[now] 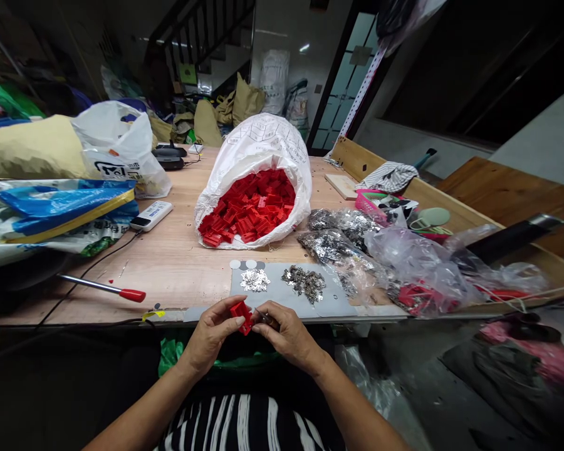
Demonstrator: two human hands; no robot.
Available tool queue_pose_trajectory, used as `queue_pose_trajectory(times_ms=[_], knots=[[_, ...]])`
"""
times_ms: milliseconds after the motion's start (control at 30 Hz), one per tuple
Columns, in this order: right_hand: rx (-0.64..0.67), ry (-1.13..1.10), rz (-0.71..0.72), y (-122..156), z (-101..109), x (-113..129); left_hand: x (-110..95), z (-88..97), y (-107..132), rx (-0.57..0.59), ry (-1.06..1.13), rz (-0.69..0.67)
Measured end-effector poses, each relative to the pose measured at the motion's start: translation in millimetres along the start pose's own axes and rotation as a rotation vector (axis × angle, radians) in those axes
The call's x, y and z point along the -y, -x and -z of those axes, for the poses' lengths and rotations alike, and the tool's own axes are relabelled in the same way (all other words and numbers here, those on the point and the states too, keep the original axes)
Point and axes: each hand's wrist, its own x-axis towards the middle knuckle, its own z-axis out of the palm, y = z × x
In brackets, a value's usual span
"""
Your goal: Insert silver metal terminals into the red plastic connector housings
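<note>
Between the fingers of my left hand [211,332] is a small red plastic part [241,315], held just in front of the table edge. My right hand [286,335] is closed around a small dark-handled tool [269,321], its thin tip close to the red part; whether they touch I cannot tell. Just beyond my hands, a grey sheet [275,305] carries a pile of shiny silver metal pieces [254,280] and a pile of darker metal pieces [305,282]. Behind it a white woven sack [267,144] lies open towards me, full of similar red plastic parts [254,207].
Clear bags of metal pieces [333,244] and a pink basket [371,203] crowd the right side. To the left are a red-tipped metal rod [131,294], a white power bank-like device [151,215] and stuffed bags [32,147]. A wooden board [413,188] borders the table at right.
</note>
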Motion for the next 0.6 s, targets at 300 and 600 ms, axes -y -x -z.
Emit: queue_pose_trajectory(times_ms=[300,600], knots=[[-0.013,-0.076,-0.154,-1.0,-1.0,2.5,9.8,4.4,-0.6,0.080,-0.096,-0.059],[-0.090,0.206,-0.094,3.6,2.9,-3.3,9.6,15.3,-19.9,0.073,-0.584,-0.332]])
